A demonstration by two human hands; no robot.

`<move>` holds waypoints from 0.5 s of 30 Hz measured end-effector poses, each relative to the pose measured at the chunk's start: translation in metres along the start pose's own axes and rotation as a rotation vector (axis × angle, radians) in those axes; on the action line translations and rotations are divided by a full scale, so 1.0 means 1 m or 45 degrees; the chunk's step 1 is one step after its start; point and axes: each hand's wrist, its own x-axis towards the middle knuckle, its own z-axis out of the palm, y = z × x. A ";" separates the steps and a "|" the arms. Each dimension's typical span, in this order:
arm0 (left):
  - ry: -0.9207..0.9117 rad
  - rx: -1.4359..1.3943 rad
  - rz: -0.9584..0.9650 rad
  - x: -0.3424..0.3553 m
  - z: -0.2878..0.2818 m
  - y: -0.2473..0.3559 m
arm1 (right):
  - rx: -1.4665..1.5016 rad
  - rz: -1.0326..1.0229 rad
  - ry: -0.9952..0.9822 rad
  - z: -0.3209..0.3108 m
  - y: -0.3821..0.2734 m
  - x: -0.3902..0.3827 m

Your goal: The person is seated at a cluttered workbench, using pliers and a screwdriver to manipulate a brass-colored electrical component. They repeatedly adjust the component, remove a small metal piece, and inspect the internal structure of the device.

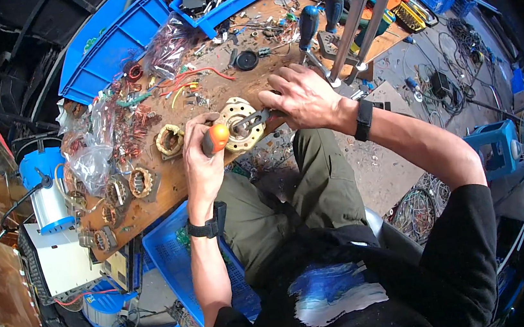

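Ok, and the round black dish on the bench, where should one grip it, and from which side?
Probably pinch the round black dish by its rim from above, on the side nearer the right hand: it lies flat, its rim looks raised, and a red wire reaches toward its left.

Black round cap (247, 60) near red wire (206, 71); blue basket (165, 253) below bench (171, 185).

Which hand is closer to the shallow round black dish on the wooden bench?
Right. The right hand is close, to the right of the black dish and slightly toward the body; the left hand is farther, to its left and nearer the body.
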 end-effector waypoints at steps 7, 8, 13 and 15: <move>0.012 0.071 0.033 -0.008 0.007 -0.004 | 0.070 0.264 -0.045 -0.001 -0.022 -0.016; 0.016 0.074 0.044 -0.008 0.008 -0.004 | 0.067 0.290 -0.056 -0.003 -0.025 -0.017; -0.057 0.115 0.151 -0.007 0.008 -0.010 | 0.045 0.318 0.001 -0.003 -0.033 -0.021; -0.065 0.156 0.178 -0.008 0.008 -0.014 | 0.047 0.286 0.018 -0.005 -0.032 -0.020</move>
